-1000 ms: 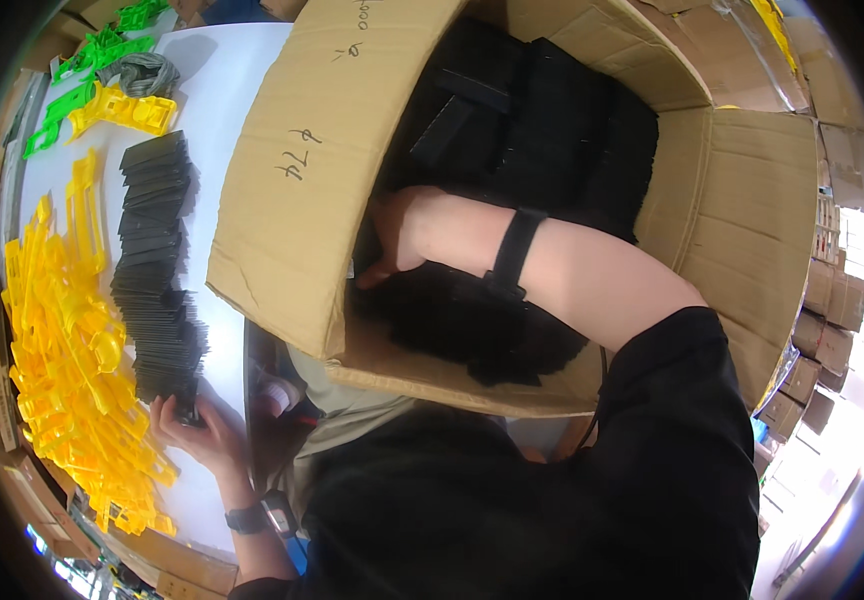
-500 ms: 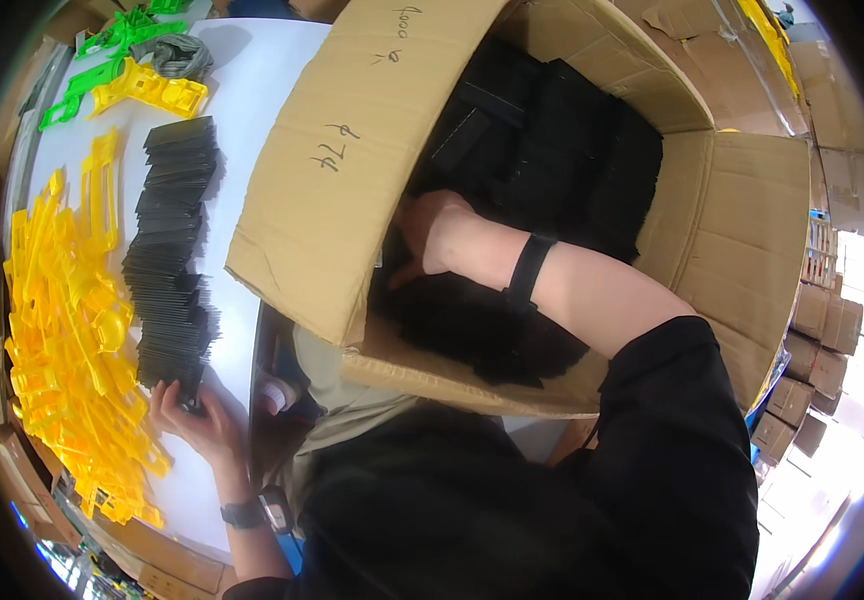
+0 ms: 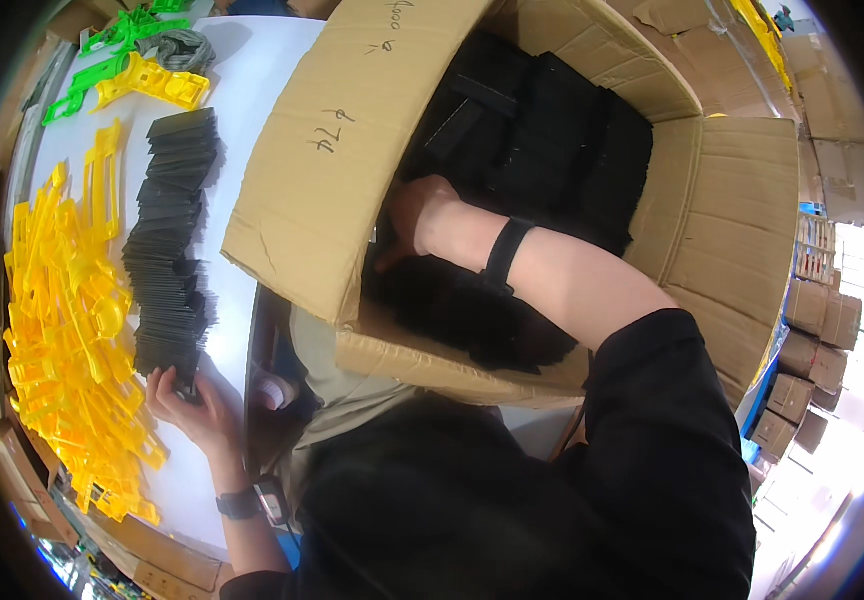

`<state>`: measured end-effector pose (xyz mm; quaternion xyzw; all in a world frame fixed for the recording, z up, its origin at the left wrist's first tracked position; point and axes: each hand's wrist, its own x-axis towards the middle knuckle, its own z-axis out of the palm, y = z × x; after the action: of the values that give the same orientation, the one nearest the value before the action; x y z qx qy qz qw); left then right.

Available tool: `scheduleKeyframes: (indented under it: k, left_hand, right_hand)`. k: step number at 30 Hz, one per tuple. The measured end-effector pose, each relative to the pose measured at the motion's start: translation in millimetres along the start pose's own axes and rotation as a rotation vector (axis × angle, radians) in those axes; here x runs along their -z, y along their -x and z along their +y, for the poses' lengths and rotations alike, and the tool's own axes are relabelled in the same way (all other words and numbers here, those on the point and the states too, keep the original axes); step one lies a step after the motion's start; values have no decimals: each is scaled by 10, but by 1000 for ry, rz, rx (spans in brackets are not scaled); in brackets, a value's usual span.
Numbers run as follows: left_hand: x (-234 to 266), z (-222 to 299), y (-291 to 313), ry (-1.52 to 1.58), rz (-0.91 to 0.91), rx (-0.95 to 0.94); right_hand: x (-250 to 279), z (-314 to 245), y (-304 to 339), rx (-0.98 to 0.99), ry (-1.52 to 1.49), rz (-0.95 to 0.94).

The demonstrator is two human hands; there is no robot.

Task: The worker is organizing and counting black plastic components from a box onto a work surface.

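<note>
On the white table, a long leaning row of thin black flat pieces [image 3: 167, 230] runs toward me. My left hand [image 3: 192, 405] is at its near end, with thumb and fingers bent around the last pieces. My right arm, with a black band on it, reaches into a large open cardboard box [image 3: 302, 170]. Inside, my right hand [image 3: 414, 215] is down at the left wall among black stacks [image 3: 562, 130] of similar pieces. Its fingers are in shadow and partly hidden, so what they hold does not show.
A heap of yellow plastic parts [image 3: 77, 330] lies left of the black row. Green plastic parts [image 3: 92, 85], a yellow part [image 3: 157, 82] and a grey bundle [image 3: 177, 50] are at the table's far end. Stacked cartons [image 3: 817, 320] stand at the right.
The view has shifted slightly, so the box and table sit a little differently in it. My right hand remains inside the box and my left at the row's near end.
</note>
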<state>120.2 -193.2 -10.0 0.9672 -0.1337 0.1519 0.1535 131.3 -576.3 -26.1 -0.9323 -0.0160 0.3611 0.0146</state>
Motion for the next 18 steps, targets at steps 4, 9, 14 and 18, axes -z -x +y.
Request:
scheduleKeyframes:
  k: [4, 9, 14, 18]
  left_hand:
    - [0, -3, -13, -8, 9, -11]
    - [5, 49, -54, 22, -12, 47]
    - [24, -85, 47, 1, 68, 40]
    - [-20, 8, 3, 99, 95, 79]
  right_hand:
    - [-19, 27, -15, 27, -30, 100]
    - [184, -20, -35, -12, 92, -147]
    - [-46, -7, -216, 81, 68, 6]
    - [-468, 266, -425, 251, 4, 183]
